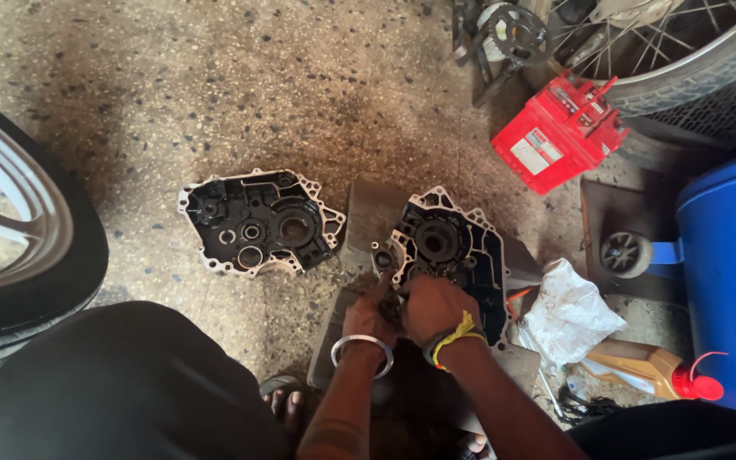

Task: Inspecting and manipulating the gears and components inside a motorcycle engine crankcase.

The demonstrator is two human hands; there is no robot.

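Hands: left (370,313) and right (433,304) both closed on small part at near edge of crankcase half (451,247) on floor (215,102) | likely heavy, rigid, oily-slick cast metal, grip by rim | second half (257,223) lies apart left

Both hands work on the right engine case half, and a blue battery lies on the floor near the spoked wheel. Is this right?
Not quite: the head view shows the battery is red, not blue. Both hands, left and right, do work on the right engine case half, near the spoked wheel.
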